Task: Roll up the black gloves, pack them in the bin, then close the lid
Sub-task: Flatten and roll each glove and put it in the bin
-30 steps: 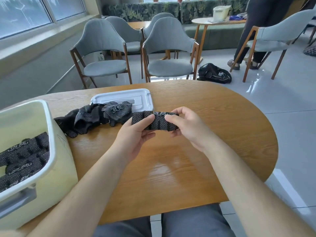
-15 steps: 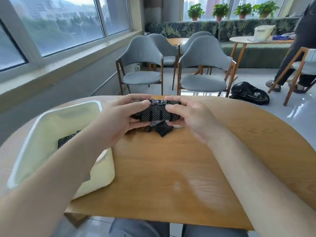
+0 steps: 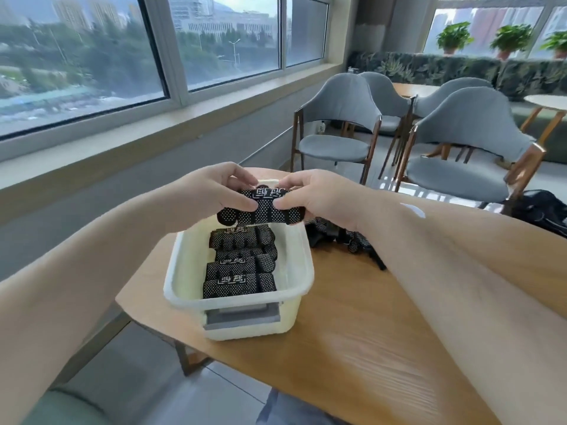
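A rolled black glove (image 3: pixel 264 210) with white dots hangs over the far end of the pale yellow bin (image 3: pixel 302 280). My left hand (image 3: pixel 211 191) pinches its left end and my right hand (image 3: pixel 319 194) pinches its right end. Inside the bin lie several rolled black gloves (image 3: pixel 239 265) in a row. Unrolled black gloves (image 3: pixel 340 237) lie on the wooden table (image 3: pixel 368 332) just right of the bin, partly hidden by my right arm. The lid is hidden from view.
The bin stands near the table's left edge, with a grey handle (image 3: pixel 242 314) facing me. Grey chairs (image 3: pixel 340 124) stand beyond the table. A black bag (image 3: pixel 543 210) lies on the floor at the right. Windows run along the left.
Both hands have carried the rolled glove leftward from above the table to above the bin's far end. The camera view has swung left and down toward the bin.
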